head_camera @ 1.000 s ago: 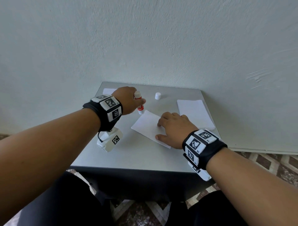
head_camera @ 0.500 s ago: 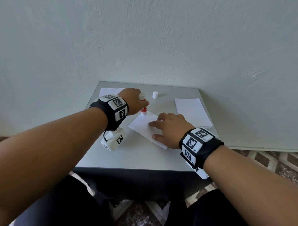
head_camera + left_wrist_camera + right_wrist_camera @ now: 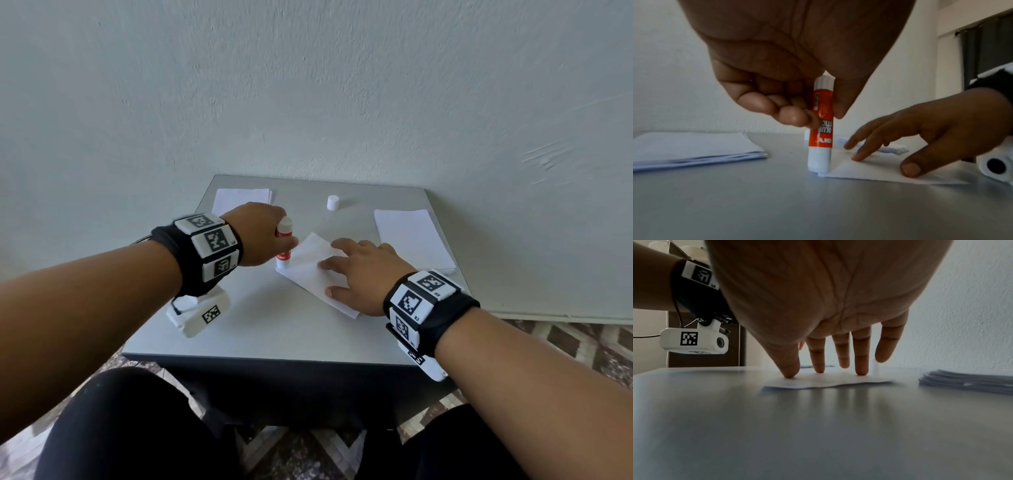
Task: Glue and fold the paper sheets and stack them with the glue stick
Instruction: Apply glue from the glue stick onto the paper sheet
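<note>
Gluing step in hand. Left hand (image 3: pixel 797 68) grips the glue stick (image 3: pixel 821 129) upright, tip down at the paper sheet's (image 3: pixel 310 270) corner on the desk (image 3: pixel 274 329); actual contact is unclear. Right hand (image 3: pixel 363 274), fingers straight, pins the sheet. Next: stroke glue along, then fold.

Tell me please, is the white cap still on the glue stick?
No, the cap stands alone on the table, apart from the glue stick.

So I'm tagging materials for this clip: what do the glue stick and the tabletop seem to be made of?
Glue stick: probably plastic, a smooth white tube with a glossy orange printed label. Tabletop: smooth grey with a satin sheen, faintly reflecting the right hand's fingers; laminate or painted metal, can't tell which.
</note>
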